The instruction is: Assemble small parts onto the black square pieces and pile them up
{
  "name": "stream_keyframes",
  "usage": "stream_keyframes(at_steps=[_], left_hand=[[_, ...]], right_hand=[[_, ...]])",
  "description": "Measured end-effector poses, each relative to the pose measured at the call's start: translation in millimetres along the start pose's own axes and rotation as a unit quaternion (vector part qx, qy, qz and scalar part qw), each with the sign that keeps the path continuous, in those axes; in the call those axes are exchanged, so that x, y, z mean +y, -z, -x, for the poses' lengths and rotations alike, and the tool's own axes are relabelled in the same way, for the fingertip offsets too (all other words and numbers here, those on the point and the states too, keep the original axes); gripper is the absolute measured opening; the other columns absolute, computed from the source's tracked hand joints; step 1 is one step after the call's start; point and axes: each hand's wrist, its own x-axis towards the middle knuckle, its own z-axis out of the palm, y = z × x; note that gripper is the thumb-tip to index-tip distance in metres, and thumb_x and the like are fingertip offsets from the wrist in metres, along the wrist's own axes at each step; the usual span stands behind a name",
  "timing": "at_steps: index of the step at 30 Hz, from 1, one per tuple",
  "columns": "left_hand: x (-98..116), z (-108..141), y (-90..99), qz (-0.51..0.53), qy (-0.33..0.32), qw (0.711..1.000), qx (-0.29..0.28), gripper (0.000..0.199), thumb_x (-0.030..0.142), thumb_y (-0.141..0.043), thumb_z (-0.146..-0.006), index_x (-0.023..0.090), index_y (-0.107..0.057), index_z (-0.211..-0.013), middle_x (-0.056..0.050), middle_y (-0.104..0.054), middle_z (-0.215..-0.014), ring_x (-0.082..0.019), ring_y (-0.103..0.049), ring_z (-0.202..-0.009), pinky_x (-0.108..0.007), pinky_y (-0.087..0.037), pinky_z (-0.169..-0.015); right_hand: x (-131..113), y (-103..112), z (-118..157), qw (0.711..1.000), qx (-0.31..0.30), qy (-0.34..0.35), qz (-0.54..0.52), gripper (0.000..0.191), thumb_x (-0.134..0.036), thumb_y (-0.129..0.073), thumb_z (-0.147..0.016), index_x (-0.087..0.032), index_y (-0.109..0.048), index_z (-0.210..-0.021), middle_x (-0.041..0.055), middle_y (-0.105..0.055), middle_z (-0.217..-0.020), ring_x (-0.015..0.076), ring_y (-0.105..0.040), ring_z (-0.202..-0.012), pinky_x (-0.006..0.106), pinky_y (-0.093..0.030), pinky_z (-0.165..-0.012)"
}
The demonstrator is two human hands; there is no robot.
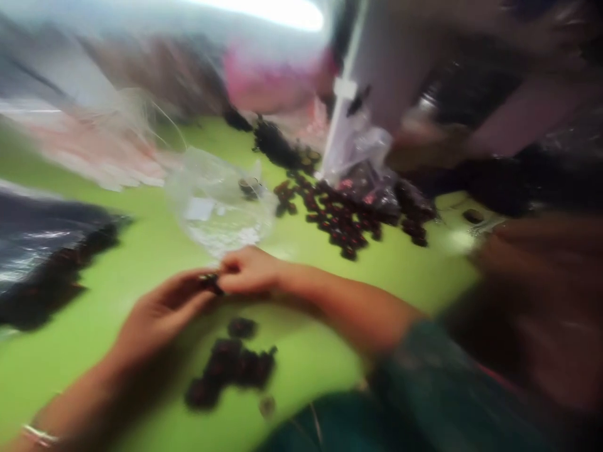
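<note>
Dark-green cloth sleeve (433, 370) | left hand (155, 317), right hand (252, 270) pinch small dark piece (210, 283) before clear plastic bag (214, 179) | better: steady pinch

Open tabletop (146, 235) left of clear bag (181, 191), dark pieces (343, 223) blocking right

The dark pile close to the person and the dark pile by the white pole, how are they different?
The near pile is small, while the far pile has many more pieces. The near pile lies between the left forearm and right forearm; the far pile lies around the foot of the white pole. Both are dark and sit on the green table.
</note>
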Motion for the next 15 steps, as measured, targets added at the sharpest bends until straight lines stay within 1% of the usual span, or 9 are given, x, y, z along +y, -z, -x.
stream_keyframes(at_steps=[3,6,9,11,12,13,15], left_hand=[[-1,-3,4.3,0.02,0.032,0.999,-0.033,0.044,0.039,-0.078,-0.065,0.02,-0.063,-0.102,-0.005,-0.073,-0.093,-0.021,-0.069,-0.079,-0.029,-0.057,-0.072],[-5,-10,9.6,0.05,0.013,0.998,-0.047,0.045,0.038,-0.079,-0.064,0.017,-0.062,-0.1,-0.006,-0.072,-0.085,-0.019,-0.067,-0.068,-0.031,-0.057,-0.067],[-10,-14,11.1,0.082,-0.014,0.995,-0.051,0.041,0.034,-0.077,-0.068,0.017,-0.06,-0.102,-0.004,-0.07,-0.075,-0.016,-0.065,-0.062,-0.029,-0.055,-0.063],[-12,-15,9.3,0.096,-0.026,0.993,-0.063,0.036,0.031,-0.076,-0.07,0.017,-0.06,-0.099,-0.004,-0.07,-0.077,-0.016,-0.065,-0.063,-0.028,-0.054,-0.062],[-13,-16,7.9,0.098,-0.033,0.992,-0.078,0.033,0.03,-0.074,-0.071,0.017,-0.06,-0.099,-0.004,-0.07,-0.079,-0.016,-0.065,-0.064,-0.028,-0.054,-0.062],[-13,-16,6.5,0.095,-0.042,0.991,-0.086,0.03,0.029,-0.073,-0.073,0.017,-0.06,-0.097,-0.004,-0.069,-0.078,-0.015,-0.064,-0.063,-0.028,-0.054,-0.061],[-14,-16,4.3,0.081,-0.061,0.991,-0.092,0.026,0.027,-0.071,-0.075,0.016,-0.061,-0.096,-0.004,-0.068,-0.078,-0.014,-0.063,-0.065,-0.027,-0.053,-0.063]], right_hand=[[-3,1,5,0.998,-0.028,-0.027,-0.041,0.005,-0.022,-0.052,-0.072,-0.019,-0.053,-0.069,-0.0081,-0.048,-0.043,0.0081,-0.046,-0.038,0.017,-0.035,-0.039],[-9,2,8,0.996,-0.035,-0.038,-0.074,0.01,-0.019,-0.051,-0.074,-0.018,-0.052,-0.064,-0.0083,-0.047,-0.039,0.0068,-0.043,-0.033,0.016,-0.034,-0.035],[-13,2,8,0.992,-0.013,-0.063,-0.104,0.013,-0.015,-0.048,-0.076,-0.017,-0.052,-0.064,-0.0086,-0.048,-0.04,0.0059,-0.044,-0.033,0.015,-0.036,-0.036],[-11,-1,5,0.994,-0.001,-0.069,-0.084,0.014,-0.014,-0.048,-0.076,-0.017,-0.051,-0.063,-0.0084,-0.048,-0.041,0.0061,-0.045,-0.034,0.016,-0.036,-0.037],[-9,-4,4,0.995,0.004,-0.071,-0.066,0.014,-0.014,-0.048,-0.075,-0.017,-0.051,-0.063,-0.0081,-0.049,-0.042,0.0063,-0.045,-0.036,0.017,-0.036,-0.038],[-5,-7,2,0.997,0.013,-0.062,-0.042,0.013,-0.014,-0.049,-0.074,-0.017,-0.05,-0.062,-0.008,-0.048,-0.043,0.0063,-0.045,-0.038,0.017,-0.034,-0.039],[1,-13,0,0.998,0.053,-0.011,0.02,0.014,-0.016,-0.055,-0.071,-0.017,-0.049,-0.058,-0.0073,-0.046,-0.047,0.0062,-0.044,-0.046,0.016,-0.031,-0.043]])
